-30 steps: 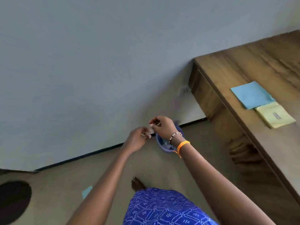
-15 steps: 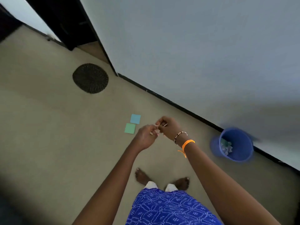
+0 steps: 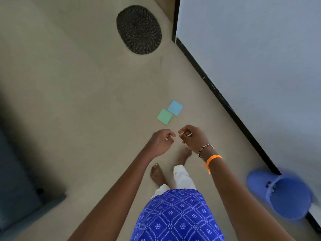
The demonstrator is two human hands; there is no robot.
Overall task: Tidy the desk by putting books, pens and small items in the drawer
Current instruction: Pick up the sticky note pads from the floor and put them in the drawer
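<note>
My left hand and my right hand hang close together over the floor, a small gap between them. The right hand pinches a small pale scrap between thumb and fingers. The fingers of the left hand are curled, and a small pale bit shows at its fingertips. Just ahead of the hands, a green sticky note and a blue sticky note lie side by side on the floor. Neither the desk nor the drawer is in view.
A blue waste bin stands by the wall at the right. Farther ahead a round dark mat lies on the floor. A dark low object fills the left edge. My bare feet are below the hands.
The view swung from the desk and bin to the open floor. The bin is now at the lower right. My hands, touching before, have drawn slightly apart.
</note>
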